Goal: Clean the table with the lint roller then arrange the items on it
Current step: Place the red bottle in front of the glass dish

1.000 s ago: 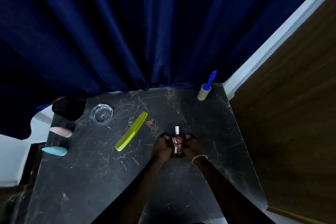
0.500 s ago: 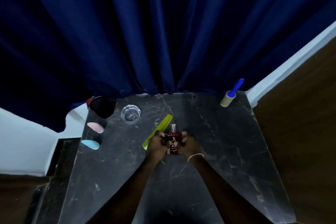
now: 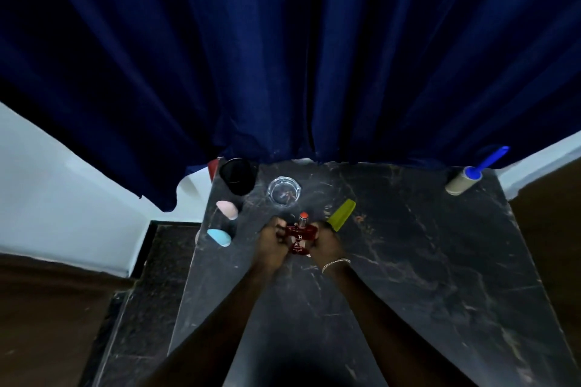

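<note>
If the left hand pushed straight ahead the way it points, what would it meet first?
Most likely the glass ashtray, just beyond the left hand holding the red bottle; depth is uncertain from this single view.

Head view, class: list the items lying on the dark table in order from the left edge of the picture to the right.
Blue sponge → pink sponge → black cup → glass ashtray → red perfume bottle held in both hands → green comb → lint roller.
</note>
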Motion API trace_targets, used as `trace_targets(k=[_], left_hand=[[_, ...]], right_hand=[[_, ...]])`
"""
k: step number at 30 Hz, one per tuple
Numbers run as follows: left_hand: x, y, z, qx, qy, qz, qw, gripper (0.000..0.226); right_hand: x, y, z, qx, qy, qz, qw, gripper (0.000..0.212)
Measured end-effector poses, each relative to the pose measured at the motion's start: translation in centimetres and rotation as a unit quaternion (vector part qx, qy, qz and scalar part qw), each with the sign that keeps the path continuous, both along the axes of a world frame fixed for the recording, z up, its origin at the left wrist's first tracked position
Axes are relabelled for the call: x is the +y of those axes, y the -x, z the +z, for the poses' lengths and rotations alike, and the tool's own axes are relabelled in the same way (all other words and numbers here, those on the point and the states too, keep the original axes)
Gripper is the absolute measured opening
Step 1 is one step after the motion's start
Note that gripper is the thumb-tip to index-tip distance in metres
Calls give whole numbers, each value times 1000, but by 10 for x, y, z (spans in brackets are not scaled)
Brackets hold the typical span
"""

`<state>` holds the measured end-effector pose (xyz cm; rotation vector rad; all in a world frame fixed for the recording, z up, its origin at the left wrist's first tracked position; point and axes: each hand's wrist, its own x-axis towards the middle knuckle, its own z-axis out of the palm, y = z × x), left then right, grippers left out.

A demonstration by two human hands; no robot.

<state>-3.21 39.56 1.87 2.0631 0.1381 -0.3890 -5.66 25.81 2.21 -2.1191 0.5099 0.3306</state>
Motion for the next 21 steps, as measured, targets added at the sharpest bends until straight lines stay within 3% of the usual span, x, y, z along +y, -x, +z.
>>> trace_targets(k=[5, 8, 11, 13, 21], left_hand=[[40, -14, -9, -2, -18, 4, 1000, 24], [45, -17, -7, -22, -48, 5, 999, 30], [55, -22, -8, -37, -62, 16, 997, 28], [63, -25, -11, -44, -64, 22, 997, 26], [78, -31, -17, -39, -54, 17, 998, 26]], right_hand=[[36, -20, -8, -13, 12, 35, 999, 31], [42, -24, -8, -15, 18, 57, 998, 20], [54, -30, -9, -50, 32, 53, 997, 42], [60, -32, -5, -49, 35, 65, 996, 46], [78, -37, -12, -37, 83, 92, 992, 35]])
